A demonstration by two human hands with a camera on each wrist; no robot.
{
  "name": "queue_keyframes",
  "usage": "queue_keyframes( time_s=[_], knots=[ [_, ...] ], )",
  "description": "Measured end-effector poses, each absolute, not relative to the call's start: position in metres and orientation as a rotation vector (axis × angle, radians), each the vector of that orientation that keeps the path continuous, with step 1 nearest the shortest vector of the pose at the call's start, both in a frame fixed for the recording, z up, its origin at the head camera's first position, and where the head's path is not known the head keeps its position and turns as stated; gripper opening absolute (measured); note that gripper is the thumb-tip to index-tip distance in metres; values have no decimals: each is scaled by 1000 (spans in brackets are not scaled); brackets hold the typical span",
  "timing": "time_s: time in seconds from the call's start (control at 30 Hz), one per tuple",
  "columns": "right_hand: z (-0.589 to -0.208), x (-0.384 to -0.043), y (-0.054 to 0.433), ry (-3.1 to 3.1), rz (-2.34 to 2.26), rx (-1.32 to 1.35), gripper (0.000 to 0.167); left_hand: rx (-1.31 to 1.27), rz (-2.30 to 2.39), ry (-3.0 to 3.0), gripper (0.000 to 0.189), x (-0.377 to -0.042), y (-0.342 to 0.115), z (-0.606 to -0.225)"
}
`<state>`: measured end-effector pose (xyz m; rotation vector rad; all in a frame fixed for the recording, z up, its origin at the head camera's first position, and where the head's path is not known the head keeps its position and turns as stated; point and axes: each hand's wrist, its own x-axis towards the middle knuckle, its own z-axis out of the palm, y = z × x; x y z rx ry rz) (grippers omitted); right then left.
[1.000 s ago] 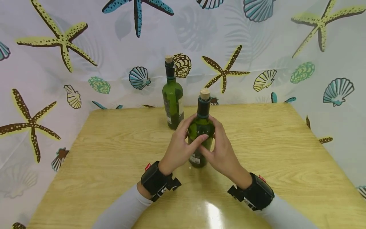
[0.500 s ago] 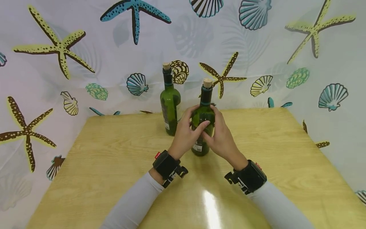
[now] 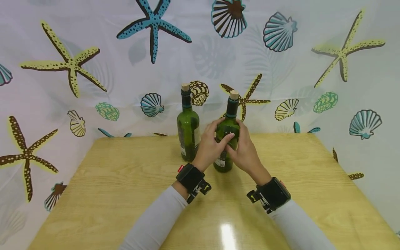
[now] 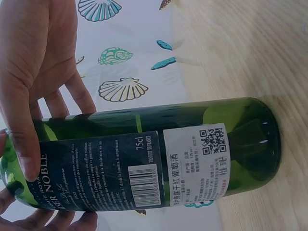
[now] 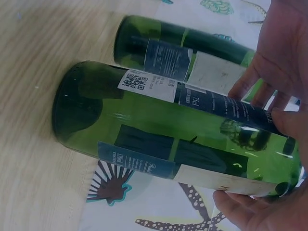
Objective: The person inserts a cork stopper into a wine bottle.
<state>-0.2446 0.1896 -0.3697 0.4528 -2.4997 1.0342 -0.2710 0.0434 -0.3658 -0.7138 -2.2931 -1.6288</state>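
Both hands grip a green glass wine bottle (image 3: 223, 166) around its shoulder, with its cork (image 3: 234, 95) and dark neck rising above them. The left hand (image 3: 210, 146) curls round the left side, its thumb across the front. On the right side, the right hand (image 3: 248, 156) does the same, thumb just below the other. In the left wrist view, the bottle (image 4: 245, 144) shows a dark back label and a white sticker with a QR code. A second corked wine bottle (image 3: 187, 133) stands upright to the left. I cannot tell whether the held bottle's base touches the table.
The wooden table (image 3: 125, 194) extends on both sides of the bottles. Behind it hangs a white cloth (image 3: 125, 80) printed with starfish and shells, close beyond the table's far edge. Black camera straps (image 3: 191, 178) sit on the wrists.
Both hands have carried the gripped bottle away from the person and slightly right, so it now stands nearly level with the second bottle. The head view has tilted up somewhat.
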Motion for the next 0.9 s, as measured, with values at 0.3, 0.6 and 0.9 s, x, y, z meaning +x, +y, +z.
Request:
queue_keyframes(
  time_s=[0.3,0.6,0.9],
  knots=[
    [-373,-262,208,-2501,1028,438,84,-732,-1637,-2312,61,-289,62,-368],
    [-371,-286,216,-2522,1017,451,83,-734,-1625,-2330,61,-311,72,-364],
    [-368,-294,217,-2638,957,358,89,-729,-1588,-2385,69,-316,67,-363]
  ],
)
